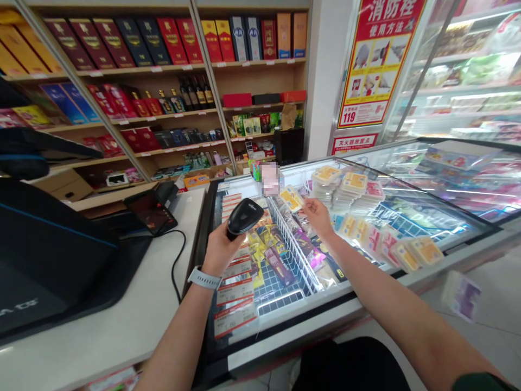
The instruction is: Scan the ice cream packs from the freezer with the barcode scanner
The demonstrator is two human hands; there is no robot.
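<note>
My left hand point(220, 251) is wrapped round the handle of a black barcode scanner point(246, 213), held above the left end of the freezer's glass top. In my right hand point(319, 216) a flat clear pack with a yellow label point(291, 197) is pinched by its right edge. It is a little to the right of the scanner and apart from it. Just beyond that hand, stacks of similar packs point(350, 182) stand on the glass. A slanting row of yellow- and pink-labelled packs point(380, 243) lies nearer, partly behind my right forearm.
The chest freezer point(280, 317) holds wire baskets of wrapped goods under its glass. Price labels point(234, 317) line its left side. A counter point(163, 304) with a dark terminal point(52, 255) and a cable stands left. A blurred purple-labelled pack point(464, 297) appears over the floor, its support unclear.
</note>
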